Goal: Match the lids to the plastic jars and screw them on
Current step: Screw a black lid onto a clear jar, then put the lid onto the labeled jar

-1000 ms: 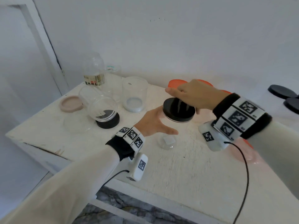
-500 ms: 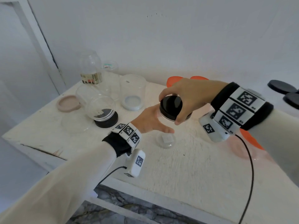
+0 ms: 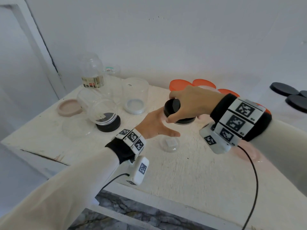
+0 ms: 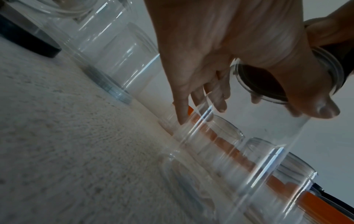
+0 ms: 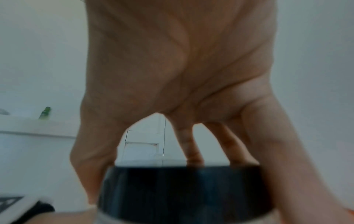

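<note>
A clear plastic jar [image 3: 169,144] stands upright on the white table [image 3: 191,171], near the middle. A black lid [image 3: 172,106] sits on its mouth. My right hand [image 3: 189,103] comes down from above and grips the rim of this lid with thumb and fingers; the right wrist view shows the fingers spread round the black lid [image 5: 182,189]. My left hand [image 3: 154,125] holds the jar's wall from the left, thumb in front and fingers behind. In the left wrist view the clear jar [image 4: 249,151] shows the lid's dark underside [image 4: 264,81] through its wall.
A tilted jar [image 3: 101,108] sits on a black lid [image 3: 108,126] at the left, and another jar [image 3: 135,95] stands behind. A pink lid [image 3: 69,107] and a clear lid [image 3: 75,130] lie far left. Orange lids [image 3: 180,85] lie at the back, black lids [image 3: 284,88] far right.
My right hand has turned round the black lid, its thumb swinging to the near side. The left hand has kept its hold on the jar.
</note>
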Available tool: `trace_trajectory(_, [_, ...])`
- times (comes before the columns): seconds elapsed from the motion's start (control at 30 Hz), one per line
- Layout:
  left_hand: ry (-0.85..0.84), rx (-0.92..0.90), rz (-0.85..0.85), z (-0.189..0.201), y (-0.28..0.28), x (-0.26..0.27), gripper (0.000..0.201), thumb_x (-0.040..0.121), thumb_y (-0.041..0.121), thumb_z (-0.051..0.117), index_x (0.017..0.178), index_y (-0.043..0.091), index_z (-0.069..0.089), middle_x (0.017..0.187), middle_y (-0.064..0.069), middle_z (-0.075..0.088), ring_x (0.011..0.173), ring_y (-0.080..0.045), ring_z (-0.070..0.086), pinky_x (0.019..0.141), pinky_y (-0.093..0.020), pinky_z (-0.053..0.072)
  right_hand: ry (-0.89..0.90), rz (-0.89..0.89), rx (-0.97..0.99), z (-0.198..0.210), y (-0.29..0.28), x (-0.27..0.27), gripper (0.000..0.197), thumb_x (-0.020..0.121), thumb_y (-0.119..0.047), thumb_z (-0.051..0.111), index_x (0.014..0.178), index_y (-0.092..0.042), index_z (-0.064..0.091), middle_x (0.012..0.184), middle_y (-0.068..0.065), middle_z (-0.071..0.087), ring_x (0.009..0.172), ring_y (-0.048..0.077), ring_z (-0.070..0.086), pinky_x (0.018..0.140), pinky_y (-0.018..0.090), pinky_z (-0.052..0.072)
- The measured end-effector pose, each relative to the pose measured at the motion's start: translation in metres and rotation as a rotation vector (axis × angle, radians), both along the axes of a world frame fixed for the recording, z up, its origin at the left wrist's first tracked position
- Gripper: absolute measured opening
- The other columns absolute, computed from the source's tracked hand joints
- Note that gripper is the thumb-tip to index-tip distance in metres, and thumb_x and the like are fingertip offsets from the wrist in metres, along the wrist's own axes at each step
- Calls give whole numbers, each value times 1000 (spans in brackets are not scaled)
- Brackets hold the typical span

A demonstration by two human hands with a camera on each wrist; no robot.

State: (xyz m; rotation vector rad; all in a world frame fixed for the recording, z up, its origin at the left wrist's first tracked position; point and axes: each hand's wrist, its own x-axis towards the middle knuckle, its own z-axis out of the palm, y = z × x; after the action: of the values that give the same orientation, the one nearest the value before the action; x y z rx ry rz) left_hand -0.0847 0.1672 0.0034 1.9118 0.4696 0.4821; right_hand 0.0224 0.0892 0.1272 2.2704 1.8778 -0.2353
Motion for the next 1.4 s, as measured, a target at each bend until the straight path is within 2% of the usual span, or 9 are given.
trace_trajectory(0.13, [-9,-22,-24,-1,2,-1,66,64,18,85,108,48,46,109,26,58,110,10,50,94,-17,39,-36,131,-106,3,-3,11,84,71,-66,62,141,-37,27,130,-3,39,112,20,48,89,35,46])
trace_trajectory(0.2, [7,-20,-60,-1,4,-1,68,64,20,85,112,48,45,114,24,57,115,6,49,100,-22,39,63,218,-142,8,-8,14,83,74,-51,70,142,-41,24,136,-7,31,120,16,39,93,29,40])
trace_trajectory(0.37, [45,-16,-131,1,7,2,70,66,15,83,119,37,42,114,25,53,109,16,46,94,-12,39,95,250,-10,5,-8,17,71,66,-47,77,129,-38,46,108,-6,46,98,13,44,65,16,33])
trace_trajectory(0.67, [-45,-18,-35,-2,-6,3,67,63,15,86,110,42,48,108,23,59,106,10,53,96,-21,41,88,199,140,-4,-12,17,68,63,-55,75,123,-32,53,84,-14,43,82,9,46,55,17,29])
trace_trajectory(0.83, [-45,-18,-33,-1,-20,2,72,63,19,86,115,44,43,115,25,55,111,12,49,96,-16,39,69,203,76,-5,-21,21,70,68,-53,72,130,-39,43,101,-9,41,91,12,44,59,19,31])
trace_trajectory(1.07, [191,88,-224,7,-27,2,84,70,17,81,138,31,33,137,18,41,124,5,36,88,-4,31,121,170,45,-8,-64,43,75,69,-50,73,134,-41,39,109,-9,38,103,15,43,80,28,41])
trace_trajectory(1.17, [207,168,-142,4,-34,11,79,70,11,80,137,19,40,137,7,46,122,-7,43,96,-18,38,142,128,47,-9,-95,58,76,69,-49,73,136,-43,37,108,-11,36,100,15,46,82,32,45])
trace_trajectory(1.27, [116,316,-79,4,-46,31,65,74,12,78,132,13,47,131,1,52,114,-11,49,85,-1,35,116,82,33,-10,-129,75,79,69,-49,71,138,-44,32,112,-10,35,98,15,48,82,34,47])
trace_trajectory(1.4, [14,500,-34,12,-72,74,46,82,16,70,125,11,54,124,0,56,111,-9,50,85,3,28,88,7,25,-8,-177,97,81,71,-46,70,140,-44,27,120,-8,34,100,14,44,84,35,46])
